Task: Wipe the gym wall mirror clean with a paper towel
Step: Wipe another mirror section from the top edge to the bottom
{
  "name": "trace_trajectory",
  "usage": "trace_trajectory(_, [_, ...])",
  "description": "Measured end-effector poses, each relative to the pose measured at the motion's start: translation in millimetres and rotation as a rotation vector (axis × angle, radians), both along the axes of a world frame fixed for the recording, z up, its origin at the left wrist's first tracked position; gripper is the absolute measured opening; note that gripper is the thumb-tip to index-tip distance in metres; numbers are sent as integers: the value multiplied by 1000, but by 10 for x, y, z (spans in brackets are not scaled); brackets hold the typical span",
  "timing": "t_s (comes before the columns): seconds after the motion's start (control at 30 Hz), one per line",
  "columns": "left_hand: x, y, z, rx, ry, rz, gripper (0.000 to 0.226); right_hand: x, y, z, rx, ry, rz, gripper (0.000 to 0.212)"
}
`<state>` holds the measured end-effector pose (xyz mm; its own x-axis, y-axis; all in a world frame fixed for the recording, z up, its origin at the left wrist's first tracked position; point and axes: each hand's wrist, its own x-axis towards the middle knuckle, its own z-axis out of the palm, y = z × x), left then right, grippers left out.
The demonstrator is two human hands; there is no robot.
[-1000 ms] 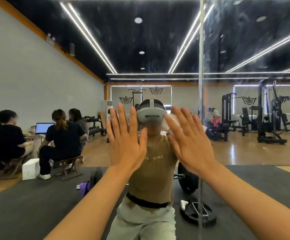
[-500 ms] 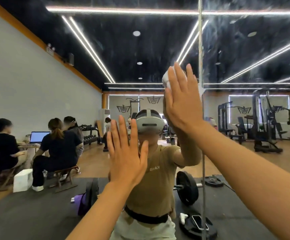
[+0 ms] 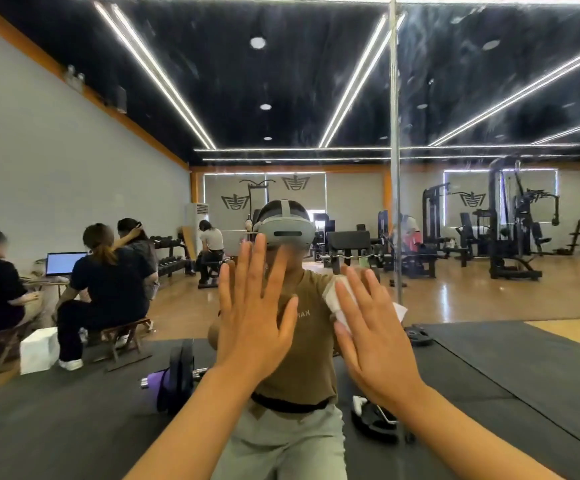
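Fingers [image 3: 350,299] of right hand [image 3: 375,337] press paper towel [image 3: 333,296] beside mirror [image 3: 281,98] seam [image 3: 395,168].

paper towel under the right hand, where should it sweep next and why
Probably up and to the right. The right hand presses the paper towel flat on the mirror at chest height, left of the vertical seam, and hazy streaks show on the glass above, thickest past the seam.

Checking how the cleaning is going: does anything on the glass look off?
Yes. The mirror shows smeary streaks across its upper right, over the dark ceiling reflection. The right hand presses the paper towel lower down.
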<state>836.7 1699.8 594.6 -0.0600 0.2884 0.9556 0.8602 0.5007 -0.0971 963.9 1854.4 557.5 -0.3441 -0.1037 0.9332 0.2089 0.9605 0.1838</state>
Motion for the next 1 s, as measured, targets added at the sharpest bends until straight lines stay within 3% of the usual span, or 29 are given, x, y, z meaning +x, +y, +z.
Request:
trace_trajectory(0.2, [-70, -143, -436, 17, -57, 6, 75, -84, -10, 1095, -107, 186, -38, 57])
trace_trajectory(0.3, [-82, -234, -644, 43, -114, 14, 74, -213, -21, 1235, -120, 270, -60, 56])
trace_trajectory(0.43, [-145, -368, -951, 33, -200, 37, 72, -234, -1, 428, 15, 214, -21, 56])
trace_trajectory(0.73, [-123, -347, -1190, -4, -291, 45, 72, 64, 47, -1597, 47, -80, -56, 62])
trace_trajectory(0.87, [-158, -419, -1208, -64, -284, 48, 74, 193, 112, -1768, 105, -148, -41, 58])
trace_trajectory(1.0, [-237, -477, -1213, -119, -238, 65, 74, 199, 167, -1396, 176, -197, -33, 56])
